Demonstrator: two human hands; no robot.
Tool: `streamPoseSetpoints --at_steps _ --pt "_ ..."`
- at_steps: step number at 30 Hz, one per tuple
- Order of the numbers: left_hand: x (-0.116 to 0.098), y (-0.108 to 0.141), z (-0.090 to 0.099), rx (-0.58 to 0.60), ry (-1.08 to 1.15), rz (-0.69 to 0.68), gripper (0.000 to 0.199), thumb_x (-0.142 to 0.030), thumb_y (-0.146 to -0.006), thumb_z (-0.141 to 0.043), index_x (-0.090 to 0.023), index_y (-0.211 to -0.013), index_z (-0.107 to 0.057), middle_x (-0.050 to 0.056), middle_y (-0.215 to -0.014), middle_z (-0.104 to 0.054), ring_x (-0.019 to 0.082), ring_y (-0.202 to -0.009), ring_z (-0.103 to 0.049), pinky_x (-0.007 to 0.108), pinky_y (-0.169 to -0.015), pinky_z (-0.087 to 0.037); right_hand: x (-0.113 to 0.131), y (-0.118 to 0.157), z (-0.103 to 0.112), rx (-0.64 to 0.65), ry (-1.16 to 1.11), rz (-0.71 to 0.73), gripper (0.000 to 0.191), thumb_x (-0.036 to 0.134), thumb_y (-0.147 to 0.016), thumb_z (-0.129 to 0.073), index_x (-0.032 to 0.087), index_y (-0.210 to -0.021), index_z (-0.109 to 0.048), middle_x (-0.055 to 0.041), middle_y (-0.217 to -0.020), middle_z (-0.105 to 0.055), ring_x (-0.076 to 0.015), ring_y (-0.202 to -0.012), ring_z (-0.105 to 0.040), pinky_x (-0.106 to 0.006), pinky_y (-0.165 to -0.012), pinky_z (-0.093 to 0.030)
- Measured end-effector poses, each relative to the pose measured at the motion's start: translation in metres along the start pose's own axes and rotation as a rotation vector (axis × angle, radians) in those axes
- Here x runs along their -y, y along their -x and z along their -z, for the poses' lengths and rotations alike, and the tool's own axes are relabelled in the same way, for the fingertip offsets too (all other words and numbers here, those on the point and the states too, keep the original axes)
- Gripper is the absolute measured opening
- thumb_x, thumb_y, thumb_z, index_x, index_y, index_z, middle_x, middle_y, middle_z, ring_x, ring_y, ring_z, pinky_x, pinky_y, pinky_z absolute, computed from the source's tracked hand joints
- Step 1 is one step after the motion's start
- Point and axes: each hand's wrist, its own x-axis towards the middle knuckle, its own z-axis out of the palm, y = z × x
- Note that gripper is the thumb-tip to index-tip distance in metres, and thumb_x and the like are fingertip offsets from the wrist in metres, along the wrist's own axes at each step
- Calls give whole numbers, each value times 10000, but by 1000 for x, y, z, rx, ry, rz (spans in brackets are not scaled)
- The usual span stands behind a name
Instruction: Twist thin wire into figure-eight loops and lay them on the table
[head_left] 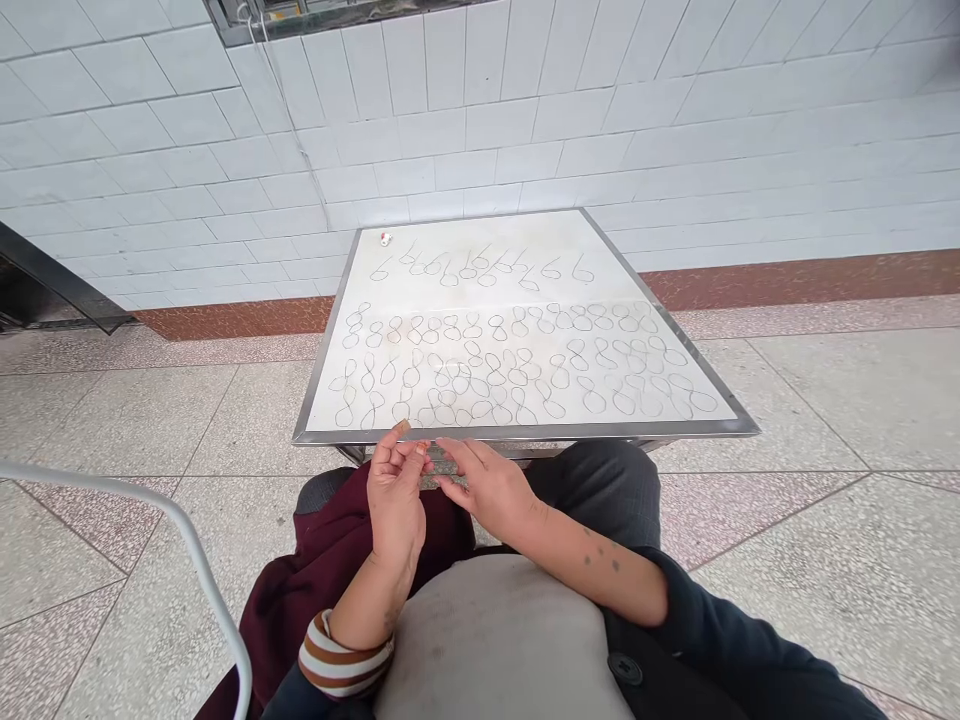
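Observation:
My left hand [397, 490] is in front of the table's near edge, with thumb and fingers pinched together. A tiny reddish spot shows at the pinch, too small to name. One raised fingertip bears a brownish patch. Close beside it on the right, my right hand [495, 490] reaches across with thumb and fingers apart, and no held thing shows in it. Beyond both hands is a white-topped table [480, 295] with a metal rim. Rows of thin dark loops [499, 325] cover it, figure-eight shapes nearer and six-like shapes [551, 268] farther; I cannot tell whether they are strands or drawn lines.
A small white-and-red object [385, 239] sits at the table's far left corner. Behind the table stands a white tiled wall [465, 140] with a hanging cable [300, 145]. A pale curved metal bar [191, 545] rises at lower left. Speckled floor [810, 400] surrounds the table.

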Motion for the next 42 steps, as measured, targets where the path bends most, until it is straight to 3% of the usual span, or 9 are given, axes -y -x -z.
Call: streamPoseSetpoints --at_steps 23,32,36,40,42 --pt "3 1 2 93 19 -8 413 -187 -752 -760 -223 -1144 -634 21 -950 -694 106 -821 -606 256 -821 -478 -1 -2 1 -46 75 31 280 307 -947 -535 166 -1185 -574 -66 -893 -691 -198 -794 -662 -304 -645 -550" --pt "1 3 -1 59 59 11 392 -217 -743 -768 -205 -1116 -650 10 -889 -684 112 -804 -611 259 -808 -474 -3 -2 0 -33 58 11 297 325 -946 -537 174 -1201 -566 -72 -894 -689 -205 -784 -660 -314 -614 -541" --pt "1 2 1 51 31 4 400 -205 -744 -769 -213 -1125 -647 -5 -855 -681 107 -786 -610 253 -791 -477 -4 -1 4 1 -77 -14 351 383 -924 -579 197 -1221 -557 -80 -951 -687 -221 -847 -653 -336 -665 -547" --pt "2 2 4 100 -16 -40 406 -203 -777 -743 -219 -1166 -629 -10 -824 -683 115 -812 -616 257 -803 -475 -6 -4 10 -22 -348 -98 246 306 -957 -526 228 -1182 -587 -66 -973 -670 -195 -886 -634 -341 -745 -541" --pt "2 3 4 123 -41 -58 405 -199 -784 -736 -222 -1172 -624 -7 -826 -690 121 -832 -621 255 -802 -474 -7 -6 12 -38 -473 -167 205 287 -941 -542 235 -1121 -626 -57 -941 -654 -187 -866 -623 -326 -716 -537"
